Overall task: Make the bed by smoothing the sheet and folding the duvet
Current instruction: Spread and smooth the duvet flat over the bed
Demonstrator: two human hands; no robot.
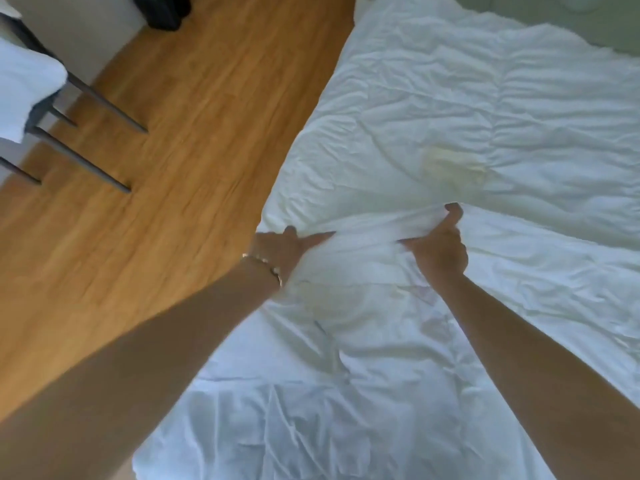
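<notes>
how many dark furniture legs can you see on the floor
4 legs on the wooden floor, upper left: one long, a short one beside it, another long lower down, and a stub at the left edge. Others may lie outside the frame.

White duvet of soft matt cloth, heavily creased, with a faint yellowish stain; floor of warm wood-grain boards, smooth, slight sheen; chair legs dark grey, matt, material unclear; thin shiny metal bracelet
</notes>
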